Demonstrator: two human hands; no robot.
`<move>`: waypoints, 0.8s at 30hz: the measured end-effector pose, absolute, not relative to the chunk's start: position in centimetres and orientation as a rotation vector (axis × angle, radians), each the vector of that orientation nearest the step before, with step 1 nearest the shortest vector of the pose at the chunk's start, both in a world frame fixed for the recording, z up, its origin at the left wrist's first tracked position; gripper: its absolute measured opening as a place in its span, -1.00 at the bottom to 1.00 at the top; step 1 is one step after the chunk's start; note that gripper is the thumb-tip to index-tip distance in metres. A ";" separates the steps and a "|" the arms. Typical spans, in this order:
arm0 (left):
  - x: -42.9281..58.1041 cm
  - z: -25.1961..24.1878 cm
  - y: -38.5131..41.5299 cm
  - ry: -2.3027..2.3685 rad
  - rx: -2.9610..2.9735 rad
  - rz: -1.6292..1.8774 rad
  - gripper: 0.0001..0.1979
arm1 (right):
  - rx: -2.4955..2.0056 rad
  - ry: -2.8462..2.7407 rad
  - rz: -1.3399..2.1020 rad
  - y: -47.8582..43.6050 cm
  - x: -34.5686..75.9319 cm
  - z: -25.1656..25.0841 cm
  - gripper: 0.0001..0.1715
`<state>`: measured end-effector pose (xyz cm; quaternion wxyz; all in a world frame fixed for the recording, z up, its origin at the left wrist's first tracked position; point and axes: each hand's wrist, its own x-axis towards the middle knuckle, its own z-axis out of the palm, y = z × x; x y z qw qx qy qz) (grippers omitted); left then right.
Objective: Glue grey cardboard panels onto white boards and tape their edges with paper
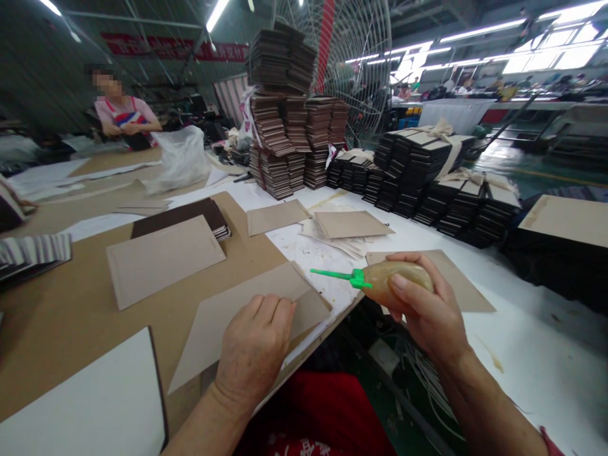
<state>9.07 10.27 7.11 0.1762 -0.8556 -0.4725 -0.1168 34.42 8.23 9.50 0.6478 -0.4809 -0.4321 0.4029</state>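
Observation:
My right hand (pixel 422 304) is wrapped round a squeeze glue bottle (pixel 380 282), yellowish and soft-looking. Its long green nozzle (pixel 332 273) points left, above the table edge. My left hand (pixel 259 345) rests on a flat beige panel (pixel 213 329) with its fingers curled together. What sits under those fingertips, if anything, is hidden. The panel has a darker strip towards its right end, close to the table's front edge. Another beige panel (pixel 456 278) lies behind my right hand, partly covered by it.
Beige pieces (pixel 166 256) and a dark brown stack (pixel 216 218) lie to the left. Tall brown stacks (pixel 280 123) and tied black bundles (pixel 413 158) stand at the back, before a large fan (pixel 365 63). A white-faced board (pixel 95 392) is front left. A person (pixel 126 114) is across the table.

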 end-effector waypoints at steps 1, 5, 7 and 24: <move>9.0 6.7 10.1 -1.329 -2.446 -0.323 -0.85 | -1.114 -1.001 0.909 8.3 34.5 9.5 -0.59; 9.1 5.1 9.2 -1.309 -2.547 -0.300 -0.83 | -1.305 -1.202 0.827 8.2 35.1 9.8 -0.57; 9.2 4.7 8.8 -1.323 -2.579 -0.308 -0.82 | -1.409 -1.350 0.738 8.1 35.4 10.1 -0.56; 7.8 3.3 6.2 -1.261 -2.602 -0.765 -0.76 | -1.584 -1.784 0.544 8.7 33.6 12.8 -0.61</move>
